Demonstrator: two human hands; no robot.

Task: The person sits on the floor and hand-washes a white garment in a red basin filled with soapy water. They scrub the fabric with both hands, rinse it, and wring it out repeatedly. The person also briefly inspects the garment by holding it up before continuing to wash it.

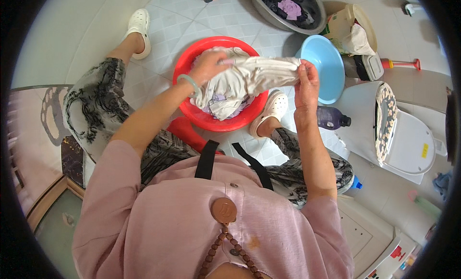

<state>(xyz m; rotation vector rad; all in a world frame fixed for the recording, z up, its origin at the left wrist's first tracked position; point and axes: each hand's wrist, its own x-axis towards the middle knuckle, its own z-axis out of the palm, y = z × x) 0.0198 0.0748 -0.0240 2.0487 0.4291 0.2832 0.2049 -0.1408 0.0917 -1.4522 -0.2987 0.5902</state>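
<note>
My right hand (308, 80) grips one end of a wet, off-white cloth garment (270, 73), drawn taut to the right over the rim of a red plastic basin (223, 124). Above the basin, my left hand (209, 67), with a pale green bangle at the wrist, rests at the garment's bunched part. Its fingers are blurred, and a small pinkish thing shows beside them; I cannot tell what it is or whether it is held. More of the garment and some pale purple cloth (236, 111) lie heaped in the basin.
Right of the basin are a light blue basin (326, 71), a purple detergent bottle (333, 118) and a white toilet (363, 120). A metal basin (318, 12) of dark laundry stands beyond, beside a beige bucket (365, 17). A red stool (187, 133) shows partly beneath me.
</note>
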